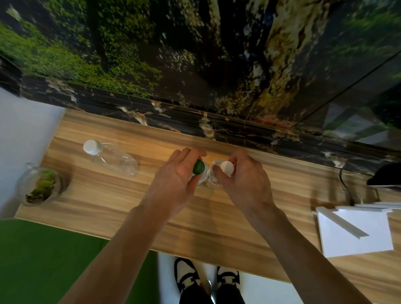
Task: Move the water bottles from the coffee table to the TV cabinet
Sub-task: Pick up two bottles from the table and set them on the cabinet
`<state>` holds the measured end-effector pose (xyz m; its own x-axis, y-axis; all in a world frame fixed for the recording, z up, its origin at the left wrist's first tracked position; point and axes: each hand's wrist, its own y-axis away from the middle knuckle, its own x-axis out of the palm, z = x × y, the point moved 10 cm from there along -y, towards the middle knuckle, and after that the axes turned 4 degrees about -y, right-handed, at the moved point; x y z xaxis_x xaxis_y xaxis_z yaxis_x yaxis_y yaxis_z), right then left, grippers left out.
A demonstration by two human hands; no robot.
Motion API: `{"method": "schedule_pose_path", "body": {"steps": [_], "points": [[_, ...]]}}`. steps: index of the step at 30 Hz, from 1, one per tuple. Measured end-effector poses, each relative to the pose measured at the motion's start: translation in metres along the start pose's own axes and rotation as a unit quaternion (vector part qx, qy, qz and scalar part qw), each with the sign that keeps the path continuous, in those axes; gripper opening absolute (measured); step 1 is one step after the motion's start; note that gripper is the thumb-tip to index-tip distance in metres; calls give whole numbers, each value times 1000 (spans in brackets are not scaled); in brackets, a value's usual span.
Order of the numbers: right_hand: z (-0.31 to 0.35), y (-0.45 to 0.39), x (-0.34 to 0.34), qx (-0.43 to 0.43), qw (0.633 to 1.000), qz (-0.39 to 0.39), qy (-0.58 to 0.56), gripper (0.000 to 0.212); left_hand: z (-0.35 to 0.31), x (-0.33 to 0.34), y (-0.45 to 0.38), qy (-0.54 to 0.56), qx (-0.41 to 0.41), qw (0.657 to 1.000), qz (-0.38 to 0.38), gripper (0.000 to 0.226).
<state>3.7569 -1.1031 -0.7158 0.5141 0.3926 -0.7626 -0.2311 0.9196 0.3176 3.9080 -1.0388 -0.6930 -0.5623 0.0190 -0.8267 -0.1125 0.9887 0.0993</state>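
Head view. Backdrop: forest-print wall panel with a dark marbled ledge [216,123] along its foot; below it a long wood-grain worktop [104,192], judged to be the TV cabinet.

Item 1: clear plastic water bottle with white cap [110,158], standing on the worktop at 10 o'clock from the hands, untouched. Counted as delivered.

Item 2: clear plastic bottle with dark green cap [198,168], held by the left hand [175,178], fingers curled about its neck and shoulder, base at or near the wood.

Item 3: clear plastic bottle with white cap, second of its kind [226,168], held likewise by the right hand [244,179]. Items 2 and 3 sit just beside each other, mid-worktop.

Progress, as judged: one bottle placed, two at the point of being set down; release is left. Whether any are left on the coffee table cannot be told; it is out of view.

Surroundings: round glass bowl of green plants [40,184] at 9 o'clock, near the left end; white paper sheets with a white strip [354,230] at 4 o'clock; dark cable [344,182] at 3 o'clock. None blocks the placing spot.
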Motion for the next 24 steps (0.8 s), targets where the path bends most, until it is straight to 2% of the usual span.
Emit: {"method": "schedule_pose_path", "body": {"steps": [5, 9, 16, 20, 24], "points": [[9, 6, -6, -40, 994, 28, 96, 48, -3, -4, 6, -1, -9, 1000, -4, 62], [26, 29, -37, -70, 984, 34, 162, 60, -19, -38, 28, -15, -18, 999, -26, 67], [120, 104, -153, -153, 977, -23, 146, 77, -80, -176, 87, -35, -49, 992, -110, 57], [184, 158, -221, -203, 968, -37, 141, 88, -124, -262, 125, -21, -74, 981, -181, 62], [249, 208, -283, -286, 943, -76, 150, 90, -166, -335, 165, -28, -93, 965, -242, 69]]}}
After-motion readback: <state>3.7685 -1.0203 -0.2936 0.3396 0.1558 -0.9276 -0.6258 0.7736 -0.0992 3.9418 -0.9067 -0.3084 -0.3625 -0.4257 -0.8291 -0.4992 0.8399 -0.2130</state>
